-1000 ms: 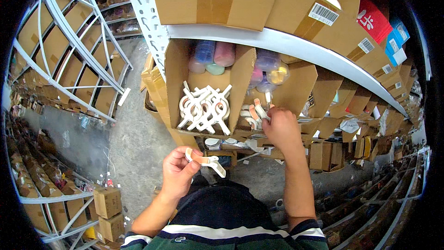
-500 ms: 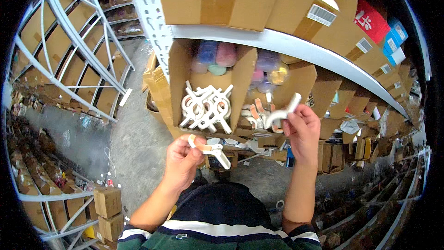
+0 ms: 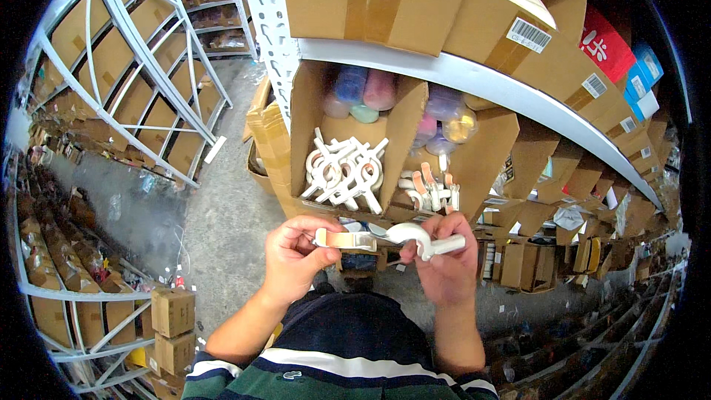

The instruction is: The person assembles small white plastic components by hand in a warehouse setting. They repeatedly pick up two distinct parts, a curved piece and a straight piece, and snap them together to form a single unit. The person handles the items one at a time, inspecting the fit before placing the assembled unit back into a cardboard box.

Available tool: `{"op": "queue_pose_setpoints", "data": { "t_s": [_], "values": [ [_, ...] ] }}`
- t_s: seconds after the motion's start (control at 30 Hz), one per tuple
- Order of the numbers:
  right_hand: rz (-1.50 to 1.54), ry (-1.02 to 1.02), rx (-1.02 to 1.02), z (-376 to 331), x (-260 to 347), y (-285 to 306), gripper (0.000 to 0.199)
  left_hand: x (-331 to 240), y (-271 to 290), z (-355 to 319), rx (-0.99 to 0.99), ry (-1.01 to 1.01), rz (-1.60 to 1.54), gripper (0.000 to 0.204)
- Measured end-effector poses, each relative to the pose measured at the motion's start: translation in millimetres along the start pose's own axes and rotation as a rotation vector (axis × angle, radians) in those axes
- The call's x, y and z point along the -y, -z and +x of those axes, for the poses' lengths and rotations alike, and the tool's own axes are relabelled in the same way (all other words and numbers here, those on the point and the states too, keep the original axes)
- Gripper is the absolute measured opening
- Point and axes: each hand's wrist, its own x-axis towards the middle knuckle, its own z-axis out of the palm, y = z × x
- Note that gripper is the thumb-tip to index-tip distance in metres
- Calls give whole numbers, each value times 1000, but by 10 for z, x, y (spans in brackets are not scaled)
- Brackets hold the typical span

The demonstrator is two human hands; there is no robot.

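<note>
My left hand (image 3: 296,253) pinches a white plastic clip (image 3: 351,241) with a peach-coloured inner face, held level in front of my body. A curved white clip (image 3: 409,232) with a stubby handle is gripped by the fingers of my right hand (image 3: 449,275). Their inner ends are close together between my hands; whether they touch I cannot tell. Just beyond is an open cardboard box (image 3: 405,130) with a heap of white clips (image 3: 344,174). The box to its right (image 3: 485,137) contains several white-and-peach clips (image 3: 429,188).
Rolled blue and pink items (image 3: 364,89) lie at the back of the left box. A white shelf beam (image 3: 370,53) runs above, carrying labelled cardboard boxes (image 3: 370,11). Metal racking (image 3: 141,52) stands at the left beside the grey floor (image 3: 235,133). Stacked cartons (image 3: 173,311) sit lower left.
My right hand has come down and left from the right box with its clip, close to the left hand's clip. The left hand's clip has turned to lie level. The view has shifted slightly.
</note>
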Motion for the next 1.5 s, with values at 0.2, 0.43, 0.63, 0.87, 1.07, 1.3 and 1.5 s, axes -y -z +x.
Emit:
{"op": "queue_pose_setpoints", "data": {
  "t_s": [0.2, 0.43, 0.63, 0.87, 1.07, 1.3, 1.5],
  "values": [
    [-229, 154, 38, -78, -349, 123, 28, -11, -77, -59, -18, 28, -28, 30],
    [-1030, 331, -57, -110, -247, -187, 30, 35, -96, -111, -40, 64, -73, 27],
    [-1255, 503, 7, -95, -238, -209, 20, 27, -192, -126, -79, 105, -25, 34],
    [-1255, 552, 61, -98, -243, -150, 16, 99, -164, -150, -36, 134, -16, 22],
    [-1080, 382, 57, -142, -257, -151, 14, 171, -181, -156, -95, 171, -20, 19],
    [-639, 3, -131, -163, -341, -151, 21, 203, -113, -70, -103, 147, 101, 19],
    [-825, 24, -37, -169, -364, -11, 27, 208, -108, -66, -84, 131, 61, 20]
  ]
}}
